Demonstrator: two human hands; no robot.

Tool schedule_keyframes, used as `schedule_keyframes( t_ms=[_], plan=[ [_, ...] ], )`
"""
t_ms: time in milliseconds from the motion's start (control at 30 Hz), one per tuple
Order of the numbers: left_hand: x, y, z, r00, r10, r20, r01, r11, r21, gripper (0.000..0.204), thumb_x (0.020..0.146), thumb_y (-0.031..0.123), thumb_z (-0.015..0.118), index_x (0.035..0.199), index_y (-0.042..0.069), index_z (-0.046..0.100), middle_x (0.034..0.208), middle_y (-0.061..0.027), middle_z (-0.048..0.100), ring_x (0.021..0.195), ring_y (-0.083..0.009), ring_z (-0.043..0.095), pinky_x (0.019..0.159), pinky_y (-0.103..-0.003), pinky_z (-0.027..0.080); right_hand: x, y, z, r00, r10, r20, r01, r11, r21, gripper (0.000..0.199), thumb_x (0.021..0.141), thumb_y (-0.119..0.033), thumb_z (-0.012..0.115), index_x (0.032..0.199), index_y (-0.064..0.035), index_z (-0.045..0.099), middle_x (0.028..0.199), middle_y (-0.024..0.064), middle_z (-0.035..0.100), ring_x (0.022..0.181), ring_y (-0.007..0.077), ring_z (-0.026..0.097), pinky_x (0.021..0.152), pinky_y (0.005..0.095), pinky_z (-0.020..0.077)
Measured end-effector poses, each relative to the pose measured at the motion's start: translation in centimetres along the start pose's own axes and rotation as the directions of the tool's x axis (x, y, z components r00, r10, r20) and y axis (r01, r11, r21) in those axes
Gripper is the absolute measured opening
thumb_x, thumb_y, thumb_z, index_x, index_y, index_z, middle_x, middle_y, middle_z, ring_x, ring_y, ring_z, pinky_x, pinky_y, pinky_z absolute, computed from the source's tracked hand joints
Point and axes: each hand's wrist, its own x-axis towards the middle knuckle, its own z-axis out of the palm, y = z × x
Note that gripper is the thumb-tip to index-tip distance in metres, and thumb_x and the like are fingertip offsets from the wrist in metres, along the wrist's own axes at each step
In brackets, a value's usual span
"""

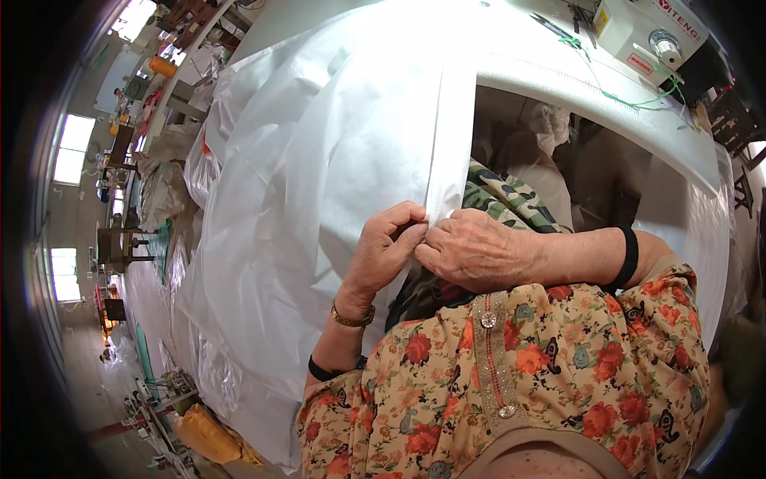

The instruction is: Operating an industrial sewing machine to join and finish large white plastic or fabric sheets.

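A large sheet of thin white fabric (311, 152) spreads over the table and hangs down on the left. Along its right side runs a folded, doubled edge strip (452, 128). At the near end of that strip, my left hand (391, 243) pinches the fabric between thumb and fingers. Close against it, my right hand (483, 249) has its fingers curled onto the same edge. The two hands almost touch, just above my lap. What lies under the curled fingers is hidden.
A white sewing machine (650, 40) stands at the far right of the white table (678, 148). Green thread (614, 100) trails by it, near dark tweezers (550, 26). Stools (120, 246) and a yellow-orange bundle (211, 435) are off to the left.
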Motion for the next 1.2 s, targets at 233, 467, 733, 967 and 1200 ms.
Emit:
schedule_keyframes(
  t_ms=[233, 467, 733, 967, 1200],
  plan=[
    [0.4, 0.9, -0.3, 0.958, -0.284, -0.037, 0.278, 0.953, -0.124, 0.014, 0.101, 0.012, 0.060, 0.095, -0.001, 0.064, 0.082, 0.0076, 0.052, 0.075, -0.0022, 0.043, 0.065, -0.019, 0.038, 0.5, -0.6, 0.4, 0.998, -0.055, 0.027, 0.059, 0.979, -0.196, 0.016, 0.084, -0.018, 0.059, 0.080, -0.0021, 0.056, 0.067, 0.0086, 0.059, 0.060, 0.0200, 0.062, 0.051, 0.0358, 0.0444],
    [1.5, -0.5, 0.2, 0.970, -0.243, -0.014, 0.238, 0.960, -0.146, 0.014, 0.100, 0.015, 0.062, 0.097, 0.002, 0.067, 0.081, 0.0057, 0.062, 0.070, -0.0008, 0.051, 0.061, -0.018, 0.042, 0.6, 0.7, 0.7, 0.972, -0.216, -0.092, 0.206, 0.972, -0.109, 0.014, 0.086, -0.015, 0.059, 0.085, -0.0013, 0.057, 0.074, 0.0081, 0.060, 0.070, 0.0205, 0.061, 0.059, 0.0369, 0.0483],
    [0.0, 8.4, -4.2, 0.927, 0.246, -0.284, -0.042, 0.819, 0.572, 0.010, 0.093, 0.004, 0.068, 0.089, -0.005, 0.065, 0.066, 0.0012, 0.052, 0.061, -0.0035, 0.043, 0.053, -0.023, 0.036, 3.8, 8.1, 4.1, 0.307, 0.727, -0.614, -0.522, 0.668, 0.530, 0.042, 0.092, -0.020, 0.065, 0.125, 0.0043, 0.056, 0.114, 0.0204, 0.065, 0.103, 0.0340, 0.064, 0.096, 0.0422, 0.0495],
    [0.7, 16.5, -6.1, 0.967, 0.146, 0.210, -0.256, 0.547, 0.797, 0.008, 0.093, 0.004, 0.063, 0.087, -0.001, 0.063, 0.063, -0.0123, 0.058, 0.051, -0.0227, 0.055, 0.051, -0.034, 0.044, 16.8, 10.2, 11.6, 0.874, 0.476, 0.100, -0.466, 0.760, 0.454, 0.038, 0.092, -0.025, 0.062, 0.122, -0.0027, 0.063, 0.115, 0.0206, 0.068, 0.106, 0.0324, 0.065, 0.092, 0.0423, 0.0511],
    [-0.9, 5.5, -3.9, 0.972, 0.191, 0.134, -0.202, 0.406, 0.891, 0.007, 0.093, 0.006, 0.056, 0.087, 0.003, 0.053, 0.069, -0.0167, 0.059, 0.063, -0.0365, 0.062, 0.057, -0.044, 0.048, 14.0, 8.2, 16.1, 0.810, 0.253, -0.529, -0.036, 0.922, 0.385, 0.036, 0.092, -0.026, 0.061, 0.121, -0.0041, 0.065, 0.114, 0.0231, 0.068, 0.104, 0.0354, 0.065, 0.090, 0.0442, 0.0517]
  ],
)
